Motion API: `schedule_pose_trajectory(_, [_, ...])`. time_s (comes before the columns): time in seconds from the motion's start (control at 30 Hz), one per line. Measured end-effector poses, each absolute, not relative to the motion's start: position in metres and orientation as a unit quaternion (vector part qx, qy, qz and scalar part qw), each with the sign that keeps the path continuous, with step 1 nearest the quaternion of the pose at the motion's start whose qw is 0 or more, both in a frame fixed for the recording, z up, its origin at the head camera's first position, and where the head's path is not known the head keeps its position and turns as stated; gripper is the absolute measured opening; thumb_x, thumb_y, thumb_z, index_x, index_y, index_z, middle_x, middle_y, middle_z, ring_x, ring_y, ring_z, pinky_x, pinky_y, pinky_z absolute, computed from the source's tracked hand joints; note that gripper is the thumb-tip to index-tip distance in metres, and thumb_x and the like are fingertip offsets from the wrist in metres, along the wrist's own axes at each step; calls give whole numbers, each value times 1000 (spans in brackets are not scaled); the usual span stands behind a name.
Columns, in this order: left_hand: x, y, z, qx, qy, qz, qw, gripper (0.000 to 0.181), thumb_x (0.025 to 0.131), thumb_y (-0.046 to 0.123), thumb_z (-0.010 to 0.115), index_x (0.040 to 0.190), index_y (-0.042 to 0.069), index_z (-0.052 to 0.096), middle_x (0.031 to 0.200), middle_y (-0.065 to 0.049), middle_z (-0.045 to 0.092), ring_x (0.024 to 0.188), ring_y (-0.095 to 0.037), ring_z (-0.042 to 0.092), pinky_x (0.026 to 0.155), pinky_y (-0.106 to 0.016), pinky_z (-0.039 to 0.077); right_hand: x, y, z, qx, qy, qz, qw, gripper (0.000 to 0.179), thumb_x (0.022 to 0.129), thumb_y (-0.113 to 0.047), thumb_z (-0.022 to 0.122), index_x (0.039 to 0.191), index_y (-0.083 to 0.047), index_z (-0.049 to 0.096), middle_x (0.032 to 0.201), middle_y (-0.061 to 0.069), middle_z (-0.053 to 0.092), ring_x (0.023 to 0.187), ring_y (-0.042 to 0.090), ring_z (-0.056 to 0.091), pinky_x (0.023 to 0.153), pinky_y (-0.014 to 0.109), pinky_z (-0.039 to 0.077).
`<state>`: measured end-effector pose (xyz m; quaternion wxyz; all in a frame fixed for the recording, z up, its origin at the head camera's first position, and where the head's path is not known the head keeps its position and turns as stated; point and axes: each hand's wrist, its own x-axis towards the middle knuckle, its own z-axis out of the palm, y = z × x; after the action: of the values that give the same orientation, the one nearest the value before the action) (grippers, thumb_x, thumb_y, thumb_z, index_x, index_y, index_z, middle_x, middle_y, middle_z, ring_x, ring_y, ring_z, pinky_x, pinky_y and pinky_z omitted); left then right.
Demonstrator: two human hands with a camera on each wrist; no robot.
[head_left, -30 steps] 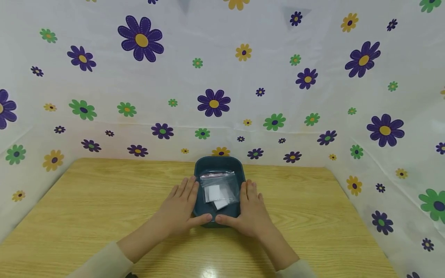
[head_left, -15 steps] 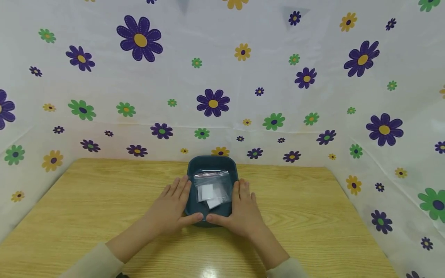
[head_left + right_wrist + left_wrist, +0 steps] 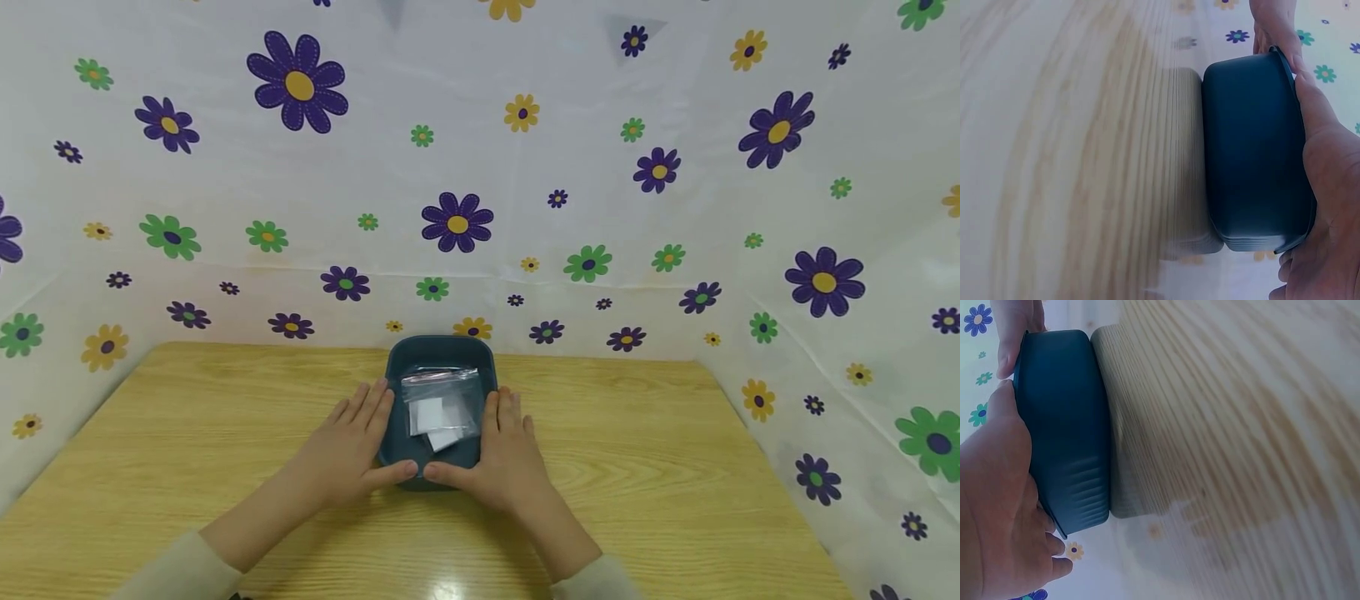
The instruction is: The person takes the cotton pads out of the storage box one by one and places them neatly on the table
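In the head view, my left hand (image 3: pixel 343 454) and my right hand (image 3: pixel 506 462) flank a dark teal tub (image 3: pixel 440 353) that stands upright on the wooden table (image 3: pixel 637 467), near its far edge. My fingers lie straight along the tub's two sides, left hand on the left and right hand on the right, without curling round anything. Both thumbs stretch inward along the near rim, their tips just beside each other. Inside the tub lies clear zip-top plastic (image 3: pixel 459 390), and two flat white pieces (image 3: pixel 430 415) show in or under it; I cannot tell which, nor whether there is more than one bag. My pale sleeves (image 3: pixel 183 567) end above the wrists. Behind the table hangs a white sheet (image 3: pixel 450 75) printed with purple, green and yellow flowers (image 3: pixel 457 223).

In the left wrist view, my left thumb runs along the rim toward my right thumb, and the fingertips of that hand show past the tub's side. The tub's outer wall has ridges near one corner, and its reflection (image 3: pixel 1132 437) shows on the glossy table.

In the right wrist view, my right thumb lies along the same rim, its other fingers partly hidden behind the tub's corner.
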<state>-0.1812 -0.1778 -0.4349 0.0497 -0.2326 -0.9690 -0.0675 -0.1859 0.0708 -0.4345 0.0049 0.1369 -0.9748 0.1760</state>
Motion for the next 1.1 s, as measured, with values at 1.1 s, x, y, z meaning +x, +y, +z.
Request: schedule_pose_trajectory(1.1, [-171, -221, -426, -235, -968, -73, 39, 104, 92, 73, 45, 153, -9, 26, 162, -27, 18, 148, -48, 18, 114, -64, 28, -181, 25, -435, 137, -972, 193, 0, 139, 65, -96, 50, 159, 0, 13, 165, 23, 6, 154, 36, 6, 122, 54, 18])
